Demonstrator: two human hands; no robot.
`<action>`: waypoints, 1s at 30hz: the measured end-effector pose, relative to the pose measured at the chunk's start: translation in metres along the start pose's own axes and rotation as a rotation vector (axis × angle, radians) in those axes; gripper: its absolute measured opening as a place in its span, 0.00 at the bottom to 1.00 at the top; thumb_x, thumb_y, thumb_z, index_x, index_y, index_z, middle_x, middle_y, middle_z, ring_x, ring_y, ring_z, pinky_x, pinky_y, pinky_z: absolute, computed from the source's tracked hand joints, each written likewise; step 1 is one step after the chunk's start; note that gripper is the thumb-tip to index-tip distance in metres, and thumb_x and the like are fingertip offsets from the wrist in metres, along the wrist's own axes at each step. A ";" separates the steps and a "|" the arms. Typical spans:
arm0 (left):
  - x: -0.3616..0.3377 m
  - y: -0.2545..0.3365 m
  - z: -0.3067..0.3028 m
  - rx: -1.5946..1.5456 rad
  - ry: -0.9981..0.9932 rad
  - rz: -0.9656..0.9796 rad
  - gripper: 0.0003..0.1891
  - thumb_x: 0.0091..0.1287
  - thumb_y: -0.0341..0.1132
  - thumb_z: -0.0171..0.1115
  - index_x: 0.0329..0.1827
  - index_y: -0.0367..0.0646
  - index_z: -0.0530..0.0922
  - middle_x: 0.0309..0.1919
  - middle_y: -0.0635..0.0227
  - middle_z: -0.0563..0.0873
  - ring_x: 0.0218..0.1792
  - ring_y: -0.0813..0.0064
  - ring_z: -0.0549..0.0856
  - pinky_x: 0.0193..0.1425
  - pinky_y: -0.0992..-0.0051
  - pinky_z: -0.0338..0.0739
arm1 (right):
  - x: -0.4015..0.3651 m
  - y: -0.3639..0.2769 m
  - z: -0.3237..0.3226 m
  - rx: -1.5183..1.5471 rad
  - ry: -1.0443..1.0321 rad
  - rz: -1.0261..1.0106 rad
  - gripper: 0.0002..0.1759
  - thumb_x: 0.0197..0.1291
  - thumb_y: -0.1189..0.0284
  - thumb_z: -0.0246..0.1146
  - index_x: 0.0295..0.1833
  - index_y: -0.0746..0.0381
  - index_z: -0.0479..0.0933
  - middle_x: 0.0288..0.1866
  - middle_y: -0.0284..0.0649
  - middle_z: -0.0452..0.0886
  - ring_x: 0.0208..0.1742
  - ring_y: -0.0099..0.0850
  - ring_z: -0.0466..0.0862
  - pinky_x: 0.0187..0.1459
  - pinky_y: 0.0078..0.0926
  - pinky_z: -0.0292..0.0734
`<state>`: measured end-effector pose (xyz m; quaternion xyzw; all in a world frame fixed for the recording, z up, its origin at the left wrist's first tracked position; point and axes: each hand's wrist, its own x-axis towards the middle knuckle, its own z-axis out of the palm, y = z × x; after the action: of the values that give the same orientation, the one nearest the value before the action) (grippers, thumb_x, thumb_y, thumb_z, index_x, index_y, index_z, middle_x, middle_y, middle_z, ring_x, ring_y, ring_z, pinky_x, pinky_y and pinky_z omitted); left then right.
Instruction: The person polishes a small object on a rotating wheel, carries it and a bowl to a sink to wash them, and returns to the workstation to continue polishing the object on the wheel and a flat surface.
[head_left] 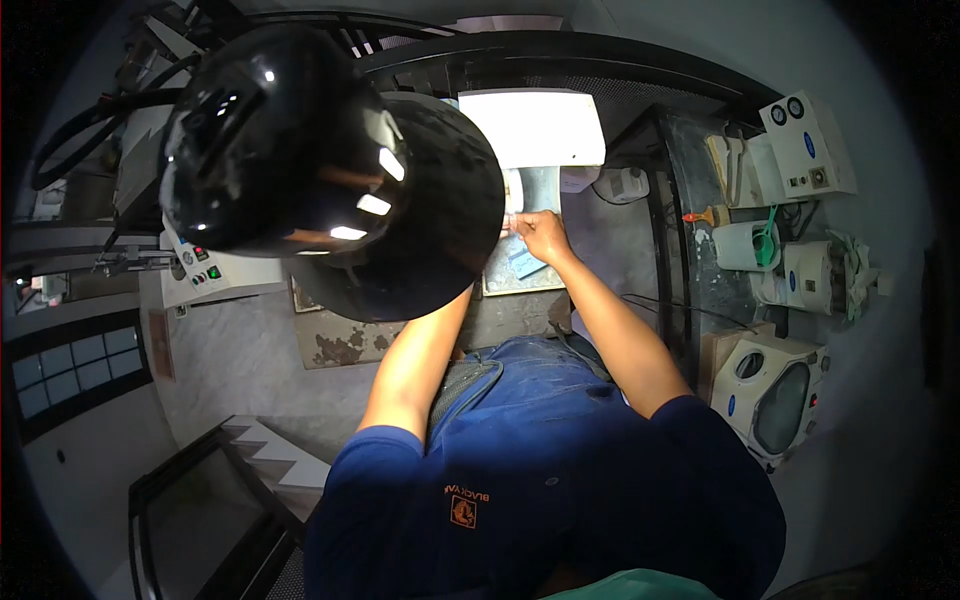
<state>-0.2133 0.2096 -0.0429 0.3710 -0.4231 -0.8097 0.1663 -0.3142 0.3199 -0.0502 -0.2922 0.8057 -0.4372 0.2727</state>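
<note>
My right hand (543, 238) is over a lit metal tray (543, 285), its fingers pressed together at the edge of the black lamp shade. What they hold, if anything, is too small to make out. The black lamp (420, 230) covers my left hand; only the forearm shows below the shade. On the tray, just under my right hand, lies a blue flat object (525, 263). A brightly lit white box-shaped unit (535, 128) stands behind the tray.
At the right, a bench (715, 290) carries a brush (708, 216), a white container (738, 247) with a green scoop (766, 243), and white machines (808, 145). A control box (215, 268) is at the left. The lamp hangs low at the upper left.
</note>
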 end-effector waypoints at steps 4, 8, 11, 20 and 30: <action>-0.047 0.025 -0.018 -0.031 -0.184 0.252 0.02 0.64 0.23 0.56 0.37 0.34 0.75 0.35 0.57 0.84 0.36 0.71 0.84 0.43 0.75 0.82 | -0.053 -0.081 -0.020 -0.054 0.067 -0.323 0.06 0.54 0.79 0.60 0.36 0.69 0.80 0.32 0.49 0.82 0.31 0.42 0.83 0.35 0.30 0.77; -0.103 0.076 -0.012 0.104 -0.198 0.323 0.04 0.62 0.25 0.59 0.38 0.34 0.78 0.33 0.61 0.84 0.35 0.73 0.84 0.42 0.76 0.79 | -0.089 -0.128 -0.029 -0.026 0.150 -0.601 0.07 0.53 0.82 0.59 0.38 0.67 0.80 0.35 0.48 0.82 0.36 0.41 0.82 0.38 0.31 0.77; -0.130 0.096 -0.014 0.186 -0.147 0.338 0.06 0.60 0.26 0.63 0.39 0.34 0.81 0.32 0.65 0.84 0.34 0.76 0.83 0.41 0.78 0.77 | -0.107 -0.157 -0.034 -0.094 0.147 -0.674 0.08 0.51 0.83 0.59 0.38 0.66 0.81 0.34 0.45 0.82 0.35 0.40 0.82 0.38 0.30 0.77; -0.120 0.073 -0.063 0.223 -0.170 0.501 0.16 0.55 0.21 0.65 0.47 0.35 0.75 0.41 0.66 0.82 0.42 0.74 0.81 0.48 0.75 0.76 | -0.124 -0.184 -0.022 -0.080 0.174 -0.689 0.07 0.51 0.80 0.62 0.37 0.64 0.82 0.31 0.41 0.83 0.30 0.35 0.81 0.35 0.28 0.75; -0.130 0.094 -0.058 0.109 -0.282 0.526 0.10 0.56 0.22 0.65 0.41 0.32 0.78 0.34 0.64 0.84 0.35 0.76 0.82 0.42 0.78 0.77 | -0.133 -0.191 -0.008 -0.076 0.232 -0.691 0.07 0.50 0.78 0.65 0.38 0.64 0.82 0.30 0.40 0.83 0.26 0.30 0.80 0.30 0.24 0.74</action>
<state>-0.0877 0.1978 0.0710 0.1409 -0.5663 -0.7585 0.2901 -0.1848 0.3334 0.1434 -0.5055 0.7007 -0.5034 0.0048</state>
